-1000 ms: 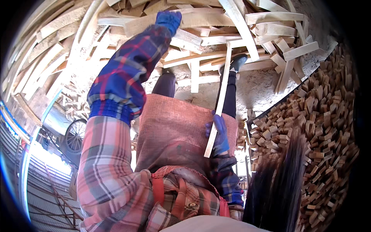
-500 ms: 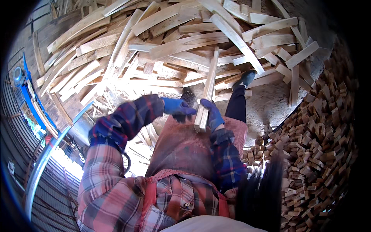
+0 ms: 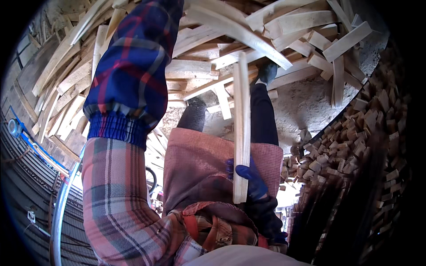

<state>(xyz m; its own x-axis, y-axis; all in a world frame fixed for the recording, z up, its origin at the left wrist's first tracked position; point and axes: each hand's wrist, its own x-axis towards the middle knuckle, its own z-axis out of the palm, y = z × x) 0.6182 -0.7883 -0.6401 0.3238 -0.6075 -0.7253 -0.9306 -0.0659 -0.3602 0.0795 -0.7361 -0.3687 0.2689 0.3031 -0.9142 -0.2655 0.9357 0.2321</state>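
- My right hand (image 3: pixel 252 179), in a blue glove, is closed around the lower part of a wooden strip (image 3: pixel 242 128), with the thumb laid across its front (whether a second strip lies flush behind it, I cannot tell).
- The strip stands lengthwise in front of me, its near end over my reddish apron (image 3: pixel 213 150) and its far end reaching past the apron's hem, beside my right leg (image 3: pixel 264 115).
- My left hand is out of view beyond the top, so I cannot tell how far open it is or what it has hold of; only the blue checked sleeve (image 3: pixel 128 75) shows, stretched out over the wood.
- Ahead of my feet, a loose pile of boards (image 3: pixel 191 68) spreads over the far side of the ground (image 3: pixel 301 102), with one long board (image 3: pixel 246 36) slanting across the top.
- Along the ground's right edge rises a dense heap of short blocks (image 3: pixel 355 155).
- Off to the left, beyond my sleeve, stand a pale metal pole (image 3: pixel 64 199) and, farther out, a round blue machine part (image 3: pixel 15 128).
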